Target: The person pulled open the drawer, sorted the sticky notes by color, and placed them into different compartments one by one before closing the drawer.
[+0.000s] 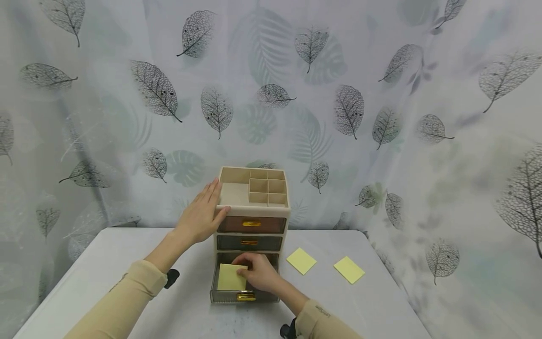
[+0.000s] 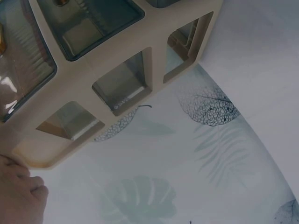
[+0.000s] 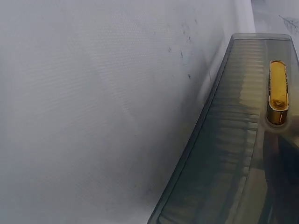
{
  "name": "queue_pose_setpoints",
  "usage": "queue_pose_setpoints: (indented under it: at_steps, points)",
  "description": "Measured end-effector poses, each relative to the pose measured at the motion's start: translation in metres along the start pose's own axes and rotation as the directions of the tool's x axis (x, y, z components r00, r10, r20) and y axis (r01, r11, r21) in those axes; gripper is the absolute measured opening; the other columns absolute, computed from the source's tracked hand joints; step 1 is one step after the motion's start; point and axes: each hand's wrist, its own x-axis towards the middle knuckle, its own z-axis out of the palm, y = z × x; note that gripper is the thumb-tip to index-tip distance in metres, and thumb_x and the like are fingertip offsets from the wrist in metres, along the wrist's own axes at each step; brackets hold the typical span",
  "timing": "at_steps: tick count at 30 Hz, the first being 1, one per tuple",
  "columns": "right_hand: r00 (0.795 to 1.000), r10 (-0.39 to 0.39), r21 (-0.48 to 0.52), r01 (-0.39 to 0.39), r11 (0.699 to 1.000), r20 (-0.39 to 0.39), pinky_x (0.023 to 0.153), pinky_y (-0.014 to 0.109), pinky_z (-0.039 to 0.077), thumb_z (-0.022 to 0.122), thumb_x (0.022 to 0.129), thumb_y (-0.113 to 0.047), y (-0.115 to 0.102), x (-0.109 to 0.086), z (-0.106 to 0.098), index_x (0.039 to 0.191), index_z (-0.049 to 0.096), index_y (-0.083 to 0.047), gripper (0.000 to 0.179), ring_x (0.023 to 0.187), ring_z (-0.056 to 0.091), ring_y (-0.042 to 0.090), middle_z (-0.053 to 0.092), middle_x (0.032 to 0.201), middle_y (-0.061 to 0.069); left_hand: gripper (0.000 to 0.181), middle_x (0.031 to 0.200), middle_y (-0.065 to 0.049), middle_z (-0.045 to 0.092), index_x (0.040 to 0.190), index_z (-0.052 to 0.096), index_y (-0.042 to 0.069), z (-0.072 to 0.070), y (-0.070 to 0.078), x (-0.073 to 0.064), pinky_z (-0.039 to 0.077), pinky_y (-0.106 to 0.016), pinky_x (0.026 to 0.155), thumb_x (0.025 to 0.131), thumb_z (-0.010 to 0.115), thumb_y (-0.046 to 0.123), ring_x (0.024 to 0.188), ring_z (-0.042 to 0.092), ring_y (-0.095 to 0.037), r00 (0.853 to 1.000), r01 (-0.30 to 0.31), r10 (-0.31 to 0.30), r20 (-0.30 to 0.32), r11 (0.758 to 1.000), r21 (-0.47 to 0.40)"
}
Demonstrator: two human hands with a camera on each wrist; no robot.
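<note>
A beige desktop organizer (image 1: 259,210) stands on the table, with divided compartments on top and a stack of drawers below. Its bottom drawer (image 1: 220,296), grey and see-through, is pulled out. Inside that drawer is a yellow sticky note pad (image 1: 230,278); my right hand (image 1: 263,273) pinches its right edge between thumb and fingers. My left hand (image 1: 201,217) rests against the organizer's upper left side, fingers extended and thumb at the front edge. The left wrist view catches part of this hand (image 2: 21,196) at a corner. In the right wrist view the drawer's gold handle (image 3: 278,86) shows; the right hand's fingers are hidden.
Two yellow sticky note pads, one nearer (image 1: 301,261) and one farther right (image 1: 349,270), lie on the white table (image 1: 178,301) right of the organizer. Two upper drawers (image 1: 250,243) are closed. A leaf-patterned curtain (image 1: 262,122) hangs behind the table.
</note>
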Motion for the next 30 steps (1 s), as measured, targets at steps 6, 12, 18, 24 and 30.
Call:
queue_pose_setpoints:
  at_steps: [6,12,18,24,30]
  points:
    - [0.997,0.049,0.024,-0.051,0.998,0.058,0.07,0.022,0.051,0.076,0.093,-0.004,0.003,0.003,0.004,0.107,0.077,-0.014,0.017,0.082,0.059,0.002,0.075,0.103,-0.005,0.078,0.172,-0.021,0.009,0.163,0.013,-0.007,0.0,0.001,0.0,0.02,-0.057,0.126,0.111,0.043,0.043,0.158,0.014,-0.042,1.0,0.006,-0.006,0.01,1.0,0.001]
    - [0.991,0.083,0.006,-0.084,0.996,0.108,0.076,0.023,0.052,0.077,0.093,-0.007,0.007,0.006,0.006,0.107,0.077,-0.016,0.017,0.087,0.061,0.002,0.074,0.102,-0.008,0.079,0.173,-0.021,0.009,0.163,0.013,-0.006,-0.001,0.002,0.0,0.021,-0.057,0.126,0.111,0.044,0.043,0.158,0.014,-0.041,1.0,0.012,-0.012,0.009,1.0,0.004]
    - [0.986,0.102,-0.024,-0.099,0.995,0.129,0.08,0.025,0.053,0.078,0.093,-0.01,0.011,0.011,0.007,0.11,0.078,-0.015,0.017,0.089,0.062,0.001,0.075,0.104,-0.005,0.079,0.173,-0.021,0.01,0.164,0.013,-0.006,0.0,0.002,0.0,0.02,-0.056,0.126,0.111,0.045,0.043,0.158,0.014,-0.041,1.0,0.013,-0.013,0.004,1.0,0.003]
    - [0.986,0.102,-0.044,-0.097,0.994,0.13,0.078,0.025,0.052,0.08,0.092,-0.012,0.015,0.012,0.008,0.109,0.078,-0.014,0.017,0.086,0.06,0.003,0.076,0.105,-0.003,0.078,0.172,-0.022,0.011,0.163,0.014,-0.007,0.0,0.002,0.0,0.021,-0.058,0.126,0.111,0.044,0.043,0.158,0.015,-0.042,1.0,0.009,-0.009,-0.003,1.0,0.004]
    - [0.989,0.077,-0.098,-0.065,0.993,0.124,0.084,0.028,0.054,0.081,0.091,-0.013,0.018,0.013,0.009,0.109,0.08,-0.015,0.018,0.095,0.063,0.005,0.076,0.11,-0.004,0.078,0.173,-0.021,0.009,0.163,0.013,-0.006,-0.001,0.003,0.0,0.02,-0.056,0.126,0.111,0.044,0.043,0.158,0.014,-0.041,1.0,0.015,-0.015,0.007,1.0,0.002]
